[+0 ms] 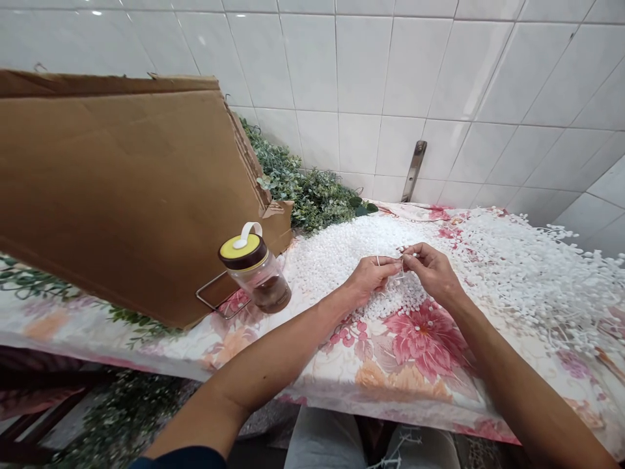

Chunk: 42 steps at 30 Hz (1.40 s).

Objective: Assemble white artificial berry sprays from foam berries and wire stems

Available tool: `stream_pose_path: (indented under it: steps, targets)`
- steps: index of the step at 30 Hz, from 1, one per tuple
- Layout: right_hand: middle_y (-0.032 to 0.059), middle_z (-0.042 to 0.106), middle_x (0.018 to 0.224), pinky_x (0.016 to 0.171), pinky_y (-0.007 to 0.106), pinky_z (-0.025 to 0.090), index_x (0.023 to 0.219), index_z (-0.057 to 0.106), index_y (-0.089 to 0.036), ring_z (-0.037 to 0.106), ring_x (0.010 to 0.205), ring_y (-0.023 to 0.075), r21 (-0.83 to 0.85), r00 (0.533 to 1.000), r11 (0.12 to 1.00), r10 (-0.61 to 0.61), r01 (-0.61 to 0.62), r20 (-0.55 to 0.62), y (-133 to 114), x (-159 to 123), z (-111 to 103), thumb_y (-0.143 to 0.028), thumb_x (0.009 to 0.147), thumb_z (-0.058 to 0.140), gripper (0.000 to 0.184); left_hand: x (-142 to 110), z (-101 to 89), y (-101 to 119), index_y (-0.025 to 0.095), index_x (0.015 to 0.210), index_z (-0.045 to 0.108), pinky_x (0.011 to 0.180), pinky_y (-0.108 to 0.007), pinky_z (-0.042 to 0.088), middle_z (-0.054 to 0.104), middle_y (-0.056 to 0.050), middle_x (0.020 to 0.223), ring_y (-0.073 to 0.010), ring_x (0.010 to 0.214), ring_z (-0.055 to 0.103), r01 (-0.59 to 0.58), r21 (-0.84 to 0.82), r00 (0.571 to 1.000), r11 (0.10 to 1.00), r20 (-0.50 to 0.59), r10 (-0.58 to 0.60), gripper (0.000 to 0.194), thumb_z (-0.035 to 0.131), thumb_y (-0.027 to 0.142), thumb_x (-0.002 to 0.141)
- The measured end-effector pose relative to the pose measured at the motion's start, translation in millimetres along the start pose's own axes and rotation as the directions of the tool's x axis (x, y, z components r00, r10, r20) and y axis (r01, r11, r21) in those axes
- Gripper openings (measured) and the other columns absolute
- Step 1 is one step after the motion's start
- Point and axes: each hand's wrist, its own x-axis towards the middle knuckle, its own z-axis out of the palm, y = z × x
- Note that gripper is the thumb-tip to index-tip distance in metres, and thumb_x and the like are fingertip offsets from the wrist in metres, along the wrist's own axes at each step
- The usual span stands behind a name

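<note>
My left hand (pixel 370 279) is closed in a pinch on a thin white plastic sprig (pixel 402 268) with small branches. Opposite it, my right hand (pixel 433 272) pinches at the same sprig's upper end, fingertips close to the left ones. Small white beads show near the right fingertips, but fingers cover part of the piece. Beneath and behind both hands spreads a heap of loose white beads (pixel 332 251). To the right lies a tangled pile of white branched sprigs (pixel 541 280).
A clear jar (pixel 266 286) with a yellow-and-brown lid and dark contents stands left of the beads. Behind it leans a large cardboard sheet (pixel 122 182). Artificial green foliage (pixel 312 192) lies along the tiled wall. A floral cloth (pixel 405 378) covers the table.
</note>
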Motion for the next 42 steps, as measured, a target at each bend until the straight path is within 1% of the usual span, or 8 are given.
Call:
stream_pose_path:
  steps: [8,17,24,29,31,34,36,42]
  targets:
    - [0.0065,0.074,0.102,0.079,0.037,0.056,0.118,0.074,-0.024,0.067,0.087,0.0217,0.025,0.997,0.997,0.068,-0.069,0.045,0,-2,-1,-0.050,0.089,0.075,0.040,2,-2.4,-3,0.015,0.078,0.069,0.045,-0.028,0.013,0.043,0.007,0.054,-0.0043,0.043,0.027,-0.044,0.013,0.999,0.999,0.003,0.044,0.047,0.088,0.055,0.065]
    - [0.0076,0.067,0.140,0.101,0.043,0.053,0.133,0.071,-0.030,0.062,0.127,0.0285,0.118,0.990,0.988,0.084,-0.098,0.111,-12,-2,-3,-0.053,0.091,0.072,0.048,9,-7.7,-8,0.014,0.081,0.072,0.044,-0.027,0.017,0.061,0.001,0.063,-0.0043,0.042,0.031,-0.098,0.134,0.995,0.986,0.017,0.097,0.040,0.082,0.052,0.072]
    - [0.0089,0.067,0.140,0.099,0.044,0.054,0.133,0.070,-0.031,0.060,0.131,0.0296,0.151,0.985,0.977,0.134,-0.149,0.106,-12,-1,-6,-0.057,0.089,0.073,0.051,8,-8.4,-11,0.013,0.088,0.077,0.044,-0.026,0.015,0.067,-0.002,0.068,-0.0039,0.042,0.030,-0.093,0.201,0.995,0.975,0.050,0.084,0.035,0.080,0.045,0.073]
    - [0.0090,0.055,0.155,0.095,0.041,0.056,0.137,0.065,-0.032,0.057,0.134,0.0289,0.222,0.986,0.963,0.129,-0.151,0.109,-15,0,-2,-0.058,0.089,0.074,0.056,7,-7.6,-10,0.013,0.081,0.077,0.045,-0.027,0.017,0.069,-0.003,0.070,-0.0041,0.043,0.033,-0.089,0.195,0.994,0.977,0.086,0.073,0.035,0.082,0.046,0.071]
    - [0.0094,0.061,0.149,0.090,0.039,0.057,0.129,0.070,-0.030,0.060,0.129,0.0282,0.208,0.984,0.962,0.165,-0.174,0.059,-13,1,-2,-0.059,0.088,0.074,0.051,6,-6.7,-6,0.013,0.080,0.076,0.045,-0.027,0.019,0.069,-0.003,0.072,-0.0042,0.043,0.034,-0.092,0.166,0.994,0.982,0.068,0.081,0.036,0.083,0.047,0.070]
    - [0.0086,0.075,0.114,0.082,0.036,0.059,0.104,0.076,-0.024,0.068,0.103,0.0239,0.235,0.977,0.950,0.211,-0.206,0.005,-7,4,-3,-0.059,0.083,0.079,0.041,4,-6.4,-2,0.013,0.079,0.076,0.045,-0.027,0.021,0.066,-0.001,0.069,-0.0046,0.044,0.036,-0.101,0.147,0.995,0.984,0.037,0.096,0.038,0.085,0.049,0.069]
    - [0.0057,0.074,0.096,0.079,0.035,0.059,0.094,0.076,-0.023,0.068,0.089,0.0204,0.284,0.973,0.933,0.231,-0.222,0.002,-3,6,-4,-0.057,0.079,0.083,0.038,4,-6.8,0,0.013,0.079,0.075,0.045,-0.027,0.020,0.063,0.000,0.066,-0.0046,0.044,0.035,-0.097,0.152,0.995,0.984,0.030,0.094,0.038,0.086,0.048,0.068]
    - [0.0033,0.071,0.085,0.074,0.031,0.055,0.086,0.073,-0.022,0.066,0.083,0.0179,0.339,0.969,0.913,0.245,-0.227,-0.011,-1,7,1,-0.057,0.076,0.085,0.039,4,-6.2,-2,0.013,0.077,0.072,0.045,-0.026,0.020,0.062,0.001,0.065,-0.0048,0.044,0.035,-0.081,0.227,0.997,0.971,0.035,0.075,0.033,0.081,0.045,0.071]
